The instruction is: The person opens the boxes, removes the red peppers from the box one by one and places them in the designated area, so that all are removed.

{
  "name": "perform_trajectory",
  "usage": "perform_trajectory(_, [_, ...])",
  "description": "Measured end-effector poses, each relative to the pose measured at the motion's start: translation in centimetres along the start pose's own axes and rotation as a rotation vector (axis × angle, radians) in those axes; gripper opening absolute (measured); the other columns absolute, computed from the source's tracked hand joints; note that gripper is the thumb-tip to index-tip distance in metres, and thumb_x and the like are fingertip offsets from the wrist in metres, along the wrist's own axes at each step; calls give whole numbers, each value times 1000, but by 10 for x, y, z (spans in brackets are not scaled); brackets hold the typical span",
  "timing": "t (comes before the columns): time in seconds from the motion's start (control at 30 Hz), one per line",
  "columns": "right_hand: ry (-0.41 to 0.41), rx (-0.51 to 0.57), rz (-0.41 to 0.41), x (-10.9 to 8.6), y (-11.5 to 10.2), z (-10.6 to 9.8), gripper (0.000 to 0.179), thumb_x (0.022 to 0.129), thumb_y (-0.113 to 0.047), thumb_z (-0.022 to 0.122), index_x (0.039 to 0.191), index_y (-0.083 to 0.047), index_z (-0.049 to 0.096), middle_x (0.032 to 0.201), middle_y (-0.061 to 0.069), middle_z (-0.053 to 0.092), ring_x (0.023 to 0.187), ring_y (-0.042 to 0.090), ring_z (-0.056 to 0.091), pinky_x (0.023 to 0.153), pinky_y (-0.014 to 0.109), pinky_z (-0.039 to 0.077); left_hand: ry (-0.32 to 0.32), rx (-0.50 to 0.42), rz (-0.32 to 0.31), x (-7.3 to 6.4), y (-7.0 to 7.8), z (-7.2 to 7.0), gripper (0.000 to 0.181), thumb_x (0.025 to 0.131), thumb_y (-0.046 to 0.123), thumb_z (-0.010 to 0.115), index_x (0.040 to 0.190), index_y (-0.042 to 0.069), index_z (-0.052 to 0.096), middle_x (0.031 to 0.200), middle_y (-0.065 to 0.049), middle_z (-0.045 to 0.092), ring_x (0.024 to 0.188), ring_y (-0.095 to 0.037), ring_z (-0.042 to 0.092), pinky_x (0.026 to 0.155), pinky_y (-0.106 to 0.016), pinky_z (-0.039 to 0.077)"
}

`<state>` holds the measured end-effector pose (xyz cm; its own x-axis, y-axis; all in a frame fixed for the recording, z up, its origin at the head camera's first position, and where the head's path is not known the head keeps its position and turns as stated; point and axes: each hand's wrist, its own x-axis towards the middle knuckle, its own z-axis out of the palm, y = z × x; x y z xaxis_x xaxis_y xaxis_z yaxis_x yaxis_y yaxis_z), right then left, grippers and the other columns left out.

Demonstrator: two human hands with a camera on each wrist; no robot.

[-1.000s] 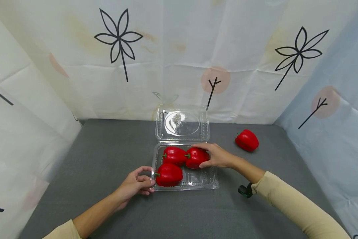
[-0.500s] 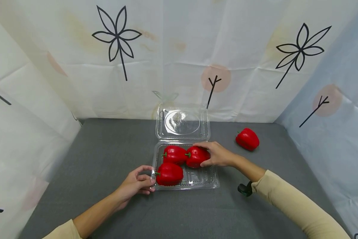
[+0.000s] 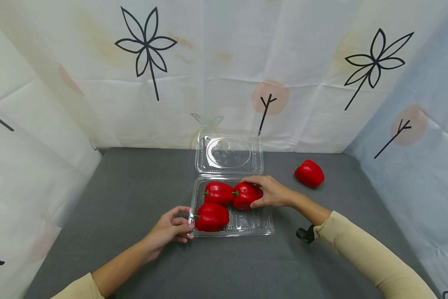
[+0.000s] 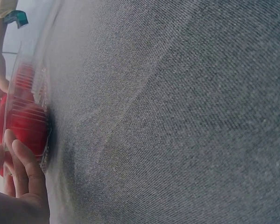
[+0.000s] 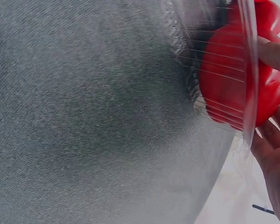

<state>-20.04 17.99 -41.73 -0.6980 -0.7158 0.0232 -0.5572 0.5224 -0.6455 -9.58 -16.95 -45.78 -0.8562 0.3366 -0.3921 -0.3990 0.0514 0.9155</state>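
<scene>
A clear plastic clamshell container [image 3: 251,227] lies with its lid [image 3: 229,153] raised at the back. Three red bell peppers sit inside: a front-left pepper [image 3: 211,217], a back-left pepper [image 3: 219,192] and a right-hand pepper [image 3: 247,196]. My right hand [image 3: 274,192] holds the right-hand pepper, thumb on the near side and fingers over the far side. At the container's left rim, my left hand [image 3: 171,228] pinches the edge between thumb and fingers. The left wrist view shows those fingers [image 4: 28,168] along the ribbed outer wall. Through the clear side, red pepper [image 5: 224,74] shows in the right wrist view.
Another red bell pepper [image 3: 309,173] lies on the grey cloth-covered table [image 3: 145,182], back right of the container. A white patterned curtain [image 3: 224,62] encloses the back and sides. A small dark device [image 3: 306,235] hangs at the right wrist.
</scene>
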Motion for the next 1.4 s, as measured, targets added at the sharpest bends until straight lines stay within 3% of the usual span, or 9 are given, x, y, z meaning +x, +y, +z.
perform_trajectory(0.73, [11,26,8,0,0,-4,70,75,-14,84,138,-1,56,137,13,59,124,31,55,96,43,51,-18,-12,8,-2,1,1,56,90,13,74,135,2,43,90,-11,71,74,-19,71,68,-31,58])
perform_trajectory(1.4, [34,60,4,-2,0,-4,67,76,-17,80,138,-7,56,133,10,60,114,28,57,87,38,53,-9,-19,-5,-3,1,2,56,90,14,74,135,2,43,94,-14,72,75,-20,71,70,-31,58])
